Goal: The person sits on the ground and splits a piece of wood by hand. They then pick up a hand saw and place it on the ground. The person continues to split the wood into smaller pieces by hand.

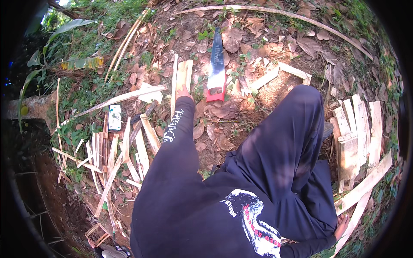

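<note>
My left arm stretches forward, and my left hand (pixel 183 91) is closed on the near end of a short, pale wooden board (pixel 185 74). A narrow wooden strip (pixel 174 81) lies along the board's left side. Right of them, a handsaw (pixel 217 64) with a red handle rests on the leaves, its blade pointing away. Low on the right, beside my bent leg, my right hand (pixel 343 225) has its fingers at the edge of a long wooden plank (pixel 356 221); they look closed on it, partly hidden by the sleeve.
Cut wood pieces (pixel 349 150) are stacked at right, and loose sticks (pixel 114 155) lie scattered at left near a white and green box (pixel 114 117). An angled wooden piece (pixel 294 71) lies beyond my knee. Another person's hand (pixel 91 243) shows at lower left.
</note>
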The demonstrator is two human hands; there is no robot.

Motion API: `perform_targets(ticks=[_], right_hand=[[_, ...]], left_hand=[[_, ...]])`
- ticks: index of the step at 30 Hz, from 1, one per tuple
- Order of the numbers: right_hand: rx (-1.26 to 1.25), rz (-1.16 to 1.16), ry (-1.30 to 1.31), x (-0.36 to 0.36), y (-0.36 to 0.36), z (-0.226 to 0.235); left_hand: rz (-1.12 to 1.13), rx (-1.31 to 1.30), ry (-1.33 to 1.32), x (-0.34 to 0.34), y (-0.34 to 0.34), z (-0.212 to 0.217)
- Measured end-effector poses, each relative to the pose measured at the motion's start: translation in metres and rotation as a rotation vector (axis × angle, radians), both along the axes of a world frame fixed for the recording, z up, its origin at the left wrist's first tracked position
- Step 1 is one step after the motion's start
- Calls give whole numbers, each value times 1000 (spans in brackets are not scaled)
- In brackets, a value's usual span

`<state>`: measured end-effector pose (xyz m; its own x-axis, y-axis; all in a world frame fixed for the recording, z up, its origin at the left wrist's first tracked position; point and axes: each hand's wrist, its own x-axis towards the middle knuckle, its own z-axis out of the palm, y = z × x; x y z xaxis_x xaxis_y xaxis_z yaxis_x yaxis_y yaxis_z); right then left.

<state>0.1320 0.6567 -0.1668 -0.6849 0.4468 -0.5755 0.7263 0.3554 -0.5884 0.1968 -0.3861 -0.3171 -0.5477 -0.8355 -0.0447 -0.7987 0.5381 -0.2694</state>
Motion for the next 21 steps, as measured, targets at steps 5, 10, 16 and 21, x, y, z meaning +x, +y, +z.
perform_targets(ticks=[5, 10, 16, 21], right_hand=[[15, -26, 8, -8, -13, 6], [58, 40, 191, -2, 1, 1], [320, 118, 489, -49, -173, 49], [-163, 412, 692, -105, -338, 112]], left_hand=[[116, 6, 149, 5, -25, 20], [-12, 161, 644, 8, -12, 75], [-26, 870, 1310, -64, 97, 167], [-314, 1402, 1562, -161, 261, 225]])
